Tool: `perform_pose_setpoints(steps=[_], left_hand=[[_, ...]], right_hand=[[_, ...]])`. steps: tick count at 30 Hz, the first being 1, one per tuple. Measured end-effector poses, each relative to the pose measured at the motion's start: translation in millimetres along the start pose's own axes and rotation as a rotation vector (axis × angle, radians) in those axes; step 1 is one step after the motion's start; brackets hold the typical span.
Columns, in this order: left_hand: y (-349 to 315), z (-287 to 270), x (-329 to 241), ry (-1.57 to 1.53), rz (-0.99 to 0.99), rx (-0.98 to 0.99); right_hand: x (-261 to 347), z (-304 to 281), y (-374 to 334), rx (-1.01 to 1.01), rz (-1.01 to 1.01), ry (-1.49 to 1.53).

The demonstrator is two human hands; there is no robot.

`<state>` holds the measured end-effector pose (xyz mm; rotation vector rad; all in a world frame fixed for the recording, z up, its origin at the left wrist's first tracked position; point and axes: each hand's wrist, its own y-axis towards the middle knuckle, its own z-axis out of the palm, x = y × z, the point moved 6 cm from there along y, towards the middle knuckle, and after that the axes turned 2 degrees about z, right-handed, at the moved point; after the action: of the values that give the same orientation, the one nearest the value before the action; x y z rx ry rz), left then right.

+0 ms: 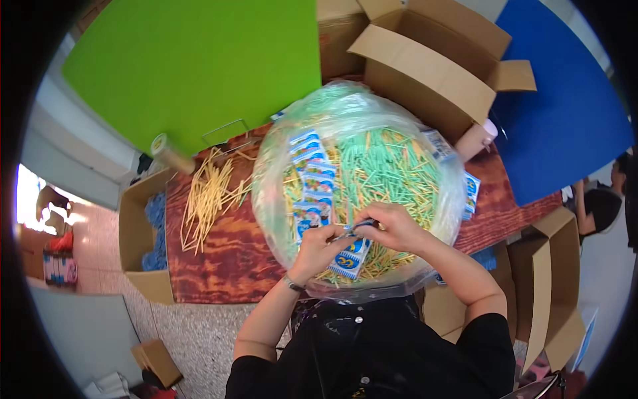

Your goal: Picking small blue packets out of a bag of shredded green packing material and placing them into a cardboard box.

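Both hands meet over the near part of a clear plastic bag [262, 203], which sits wide open on the counter [226, 284], heaped with thin green and yellow sticks [392, 166]. The right hand [393, 227] has its fingers drawn down to a tight pinch on a small dark-blue thing [367, 223], too small and covered to identify. The left hand [316, 251] brings its fingers close together just beside it; whether they grip anything, I cannot tell. A blue-and-white packet [347, 265] lies directly below the hands on the near side of the heap, and a column of similar packets [314, 179] lies over the sticks to the left.

The likeliest trouble is a slip: the pinch is narrow, so a pull from both hands could send the small thing down among the sticks, where it would be hard to find. The packets rest on a loose, uneven bed, so a brush from the left wrist could slide the column or half bury it. The bag's wall is soft and slumps outward; a forearm leaning on its near rim could fold it and let sticks spill. The loose yellow sticks [211, 193] left of the bag lie crossed, some near the open carton [147, 287], and a nudge could scatter them.
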<state>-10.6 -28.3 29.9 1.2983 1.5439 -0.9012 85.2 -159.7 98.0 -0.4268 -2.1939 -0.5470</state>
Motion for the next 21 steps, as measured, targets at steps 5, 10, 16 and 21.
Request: perform_pose_setpoints(steps=[5, 10, 16, 21], left_hand=[[7.6, 19.5, 1.0, -0.190, -0.070, 0.044], [11.6, 8.9, 12.0, -0.129, -0.025, -0.083], [13.4, 0.0, 8.7, -0.080, -0.028, -0.130], [14.2, 5.0, 14.1, 0.044, -0.003, -0.120]], right_hand=[[-8.7, -8.1, -4.5, 0.014, -0.009, -0.067], [-32.2, -15.6, 8.7, 0.149, 0.070, 0.070], [-180.4, -91.2, 69.5, -0.103, 0.363, -0.549], [-261.6, -89.8, 74.3, 0.073, 0.604, -0.830]])
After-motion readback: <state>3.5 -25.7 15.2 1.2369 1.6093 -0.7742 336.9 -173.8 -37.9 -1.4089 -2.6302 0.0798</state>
